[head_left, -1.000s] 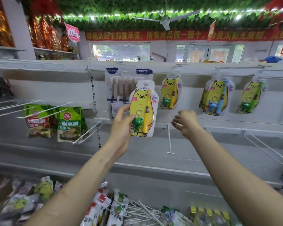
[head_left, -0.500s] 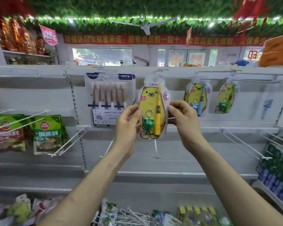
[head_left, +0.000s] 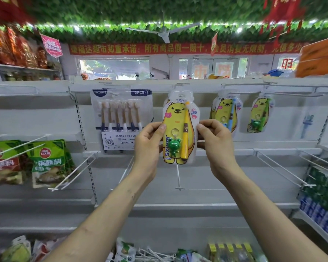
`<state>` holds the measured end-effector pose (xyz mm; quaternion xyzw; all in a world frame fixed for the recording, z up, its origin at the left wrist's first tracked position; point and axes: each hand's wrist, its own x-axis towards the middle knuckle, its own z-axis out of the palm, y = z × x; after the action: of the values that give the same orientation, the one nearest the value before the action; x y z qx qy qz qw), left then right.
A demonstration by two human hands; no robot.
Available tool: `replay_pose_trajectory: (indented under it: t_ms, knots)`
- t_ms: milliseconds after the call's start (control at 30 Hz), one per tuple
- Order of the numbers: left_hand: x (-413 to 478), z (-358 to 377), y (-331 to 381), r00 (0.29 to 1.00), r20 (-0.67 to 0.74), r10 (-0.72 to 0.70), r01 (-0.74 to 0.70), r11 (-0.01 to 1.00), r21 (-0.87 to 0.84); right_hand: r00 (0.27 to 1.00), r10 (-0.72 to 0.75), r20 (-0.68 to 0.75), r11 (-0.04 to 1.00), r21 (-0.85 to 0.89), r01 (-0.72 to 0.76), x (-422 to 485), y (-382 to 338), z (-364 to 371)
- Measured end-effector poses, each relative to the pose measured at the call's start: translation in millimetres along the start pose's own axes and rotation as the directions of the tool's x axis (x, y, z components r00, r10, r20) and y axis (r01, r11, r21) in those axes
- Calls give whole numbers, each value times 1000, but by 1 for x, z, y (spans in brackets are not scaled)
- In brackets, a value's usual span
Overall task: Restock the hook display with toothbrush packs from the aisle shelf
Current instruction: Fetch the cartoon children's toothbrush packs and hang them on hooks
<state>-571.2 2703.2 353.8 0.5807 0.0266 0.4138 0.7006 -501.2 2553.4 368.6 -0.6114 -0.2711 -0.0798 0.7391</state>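
A yellow bear toothbrush pack (head_left: 179, 127) with a yellow brush and a green frog charm is held up against the top hook rail (head_left: 197, 86). My left hand (head_left: 149, 146) pinches its left edge and my right hand (head_left: 215, 144) pinches its right edge. The pack's top sits at a hook (head_left: 180, 84); whether it hangs on it is unclear. Two more bear packs hang to the right, one with a blue brush (head_left: 225, 112) and one with a green brush (head_left: 259, 114). A six-piece toothbrush pack (head_left: 119, 118) hangs to the left.
Bare white hooks (head_left: 178, 176) jut out below the pack and at right (head_left: 284, 169). Green sauce packets (head_left: 47, 161) hang at left. Blue and green boxes (head_left: 322, 201) fill the right shelf. Loose packets and spare hooks (head_left: 153, 256) lie on the bottom shelf.
My right hand has come in from beside the pack and taken its right edge. The pack has risen toward the top rail and now sits in front of a hook there.
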Motion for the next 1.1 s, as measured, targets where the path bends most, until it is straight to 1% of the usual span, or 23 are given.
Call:
replay_pose_trajectory:
  t_ms: [133,233,300,333,400,433,567,667,733,867,1000,1100]
  knots:
    - [6,1,-5,1000,-6,-1,1,1000,5,1000,-7,-9,1000,-9,7,9,3,1]
    - [16,1,-15,999,-37,35,-32,996,83,1000,-8,-18,997,-71,7,21,11,4]
    - [24,2,-22,986,-98,135,-111,971,214,1000,-10,-17,994,-112,8,31,20,8]
    - [30,4,-24,972,-123,201,-156,940,303,1000,-7,-16,991,-132,5,38,25,10]
    - [44,8,-28,948,-122,294,-204,856,474,1000,5,-22,985,-171,-8,54,35,15]
    - [53,10,-30,947,-106,304,-203,819,537,1000,9,-28,981,-195,-14,63,40,17]
    - [84,20,-43,967,-74,245,-132,724,677,999,36,-33,956,-289,-44,97,58,24]
    - [102,27,-51,978,-98,181,-55,688,724,999,28,-25,930,-366,-35,119,67,29]
    - [112,33,-54,986,-102,130,-11,669,743,999,22,-23,923,-385,-29,129,71,33]
    - [119,42,-53,994,-99,52,52,567,822,999,16,-32,904,-426,-28,143,77,38]
    - [113,43,-51,996,-86,15,62,570,819,998,48,-39,897,-438,-60,144,84,40]
    - [94,40,-47,998,-37,-47,58,593,803,994,86,-61,888,-449,-104,127,86,35]
